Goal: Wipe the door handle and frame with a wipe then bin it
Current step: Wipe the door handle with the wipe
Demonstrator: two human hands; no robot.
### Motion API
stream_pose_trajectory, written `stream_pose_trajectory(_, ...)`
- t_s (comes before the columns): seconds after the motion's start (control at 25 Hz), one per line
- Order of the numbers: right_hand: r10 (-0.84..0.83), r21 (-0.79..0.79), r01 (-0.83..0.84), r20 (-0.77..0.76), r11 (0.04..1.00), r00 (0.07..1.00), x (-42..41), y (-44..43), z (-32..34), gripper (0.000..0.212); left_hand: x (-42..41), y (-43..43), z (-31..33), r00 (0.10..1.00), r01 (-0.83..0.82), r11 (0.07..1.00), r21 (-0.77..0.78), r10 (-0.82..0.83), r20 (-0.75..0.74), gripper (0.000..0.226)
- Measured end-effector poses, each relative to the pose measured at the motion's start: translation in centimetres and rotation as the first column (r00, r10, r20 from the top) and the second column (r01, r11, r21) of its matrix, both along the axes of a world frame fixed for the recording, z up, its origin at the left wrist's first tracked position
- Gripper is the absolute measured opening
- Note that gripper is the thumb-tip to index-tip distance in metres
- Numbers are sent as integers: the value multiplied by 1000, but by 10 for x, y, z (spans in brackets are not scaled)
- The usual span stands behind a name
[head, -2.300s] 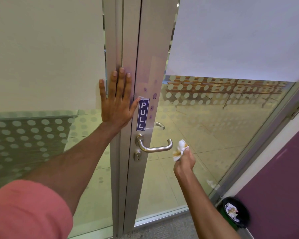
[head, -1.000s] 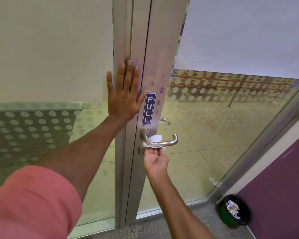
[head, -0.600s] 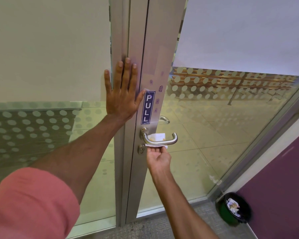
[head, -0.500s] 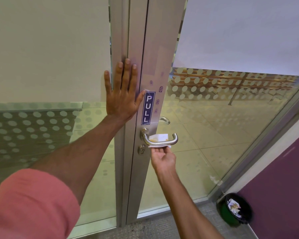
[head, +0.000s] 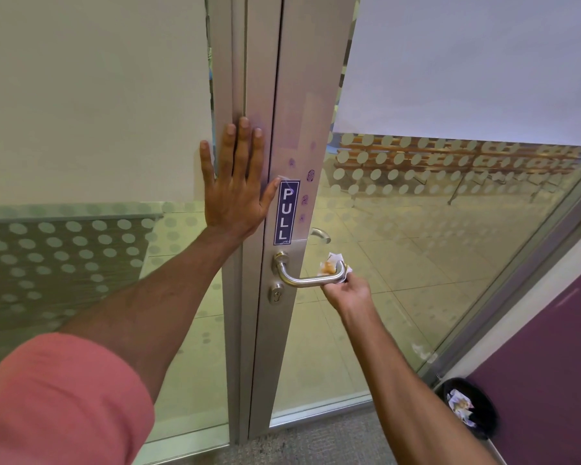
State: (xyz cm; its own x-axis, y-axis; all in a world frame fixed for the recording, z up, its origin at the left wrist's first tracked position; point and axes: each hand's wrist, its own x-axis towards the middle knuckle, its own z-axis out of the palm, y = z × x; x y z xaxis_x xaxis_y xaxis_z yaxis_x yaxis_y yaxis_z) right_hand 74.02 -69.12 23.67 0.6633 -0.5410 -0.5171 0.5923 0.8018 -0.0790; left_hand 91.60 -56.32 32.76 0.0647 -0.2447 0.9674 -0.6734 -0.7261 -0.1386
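So the right hand is sliding the wipe along the handle, going from the door end by the lock out to the free tip. The wipe is looking more scrunched up now, bunching around the tip instead of lying flat behind the bar.
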Motion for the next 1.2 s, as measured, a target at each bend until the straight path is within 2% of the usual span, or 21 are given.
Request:
stream_pose_trajectory(0.4, -125, -163, 121, -16, 979, 992, 2, 18, -7, 25, 0, 0, -1, 1000, -6, 1000, 11, 6, -5, 75)
stream_pose_trajectory(0.56, -167, -116, 173, 58, 978, 984, 3, 42, -14, 35, 2, 0, -1, 1000, 3, 1000, 3, -3, -10, 76)
stream_pose_trajectory(0.68, -179, -115, 188, 81, 975, 980, 6, 68, -16, 31, 1, 0, 0, 1000, 14, 1000, 2, -14, -17, 75)
stream_pose_trajectory(1.0, 97, -305, -108, -52, 946, 994, -12, 124, -34, 21, 2, 1, -1, 999, 19, 1000, 5, -18, -28, 76)
stream_pose_trajectory(1.12, 113, -343, -94, 36, 934, 993, -14, 125, -22, 22, 2, 1, 0, 1000, 19, 1000, 10, -19, -24, 76)
stream_pose_trajectory(1.2, 80, -488, -75, -11, 870, 997, -8, 115, -4, 25, 2, 1, 0, 999, 24, 1000, 9, -24, -28, 77)
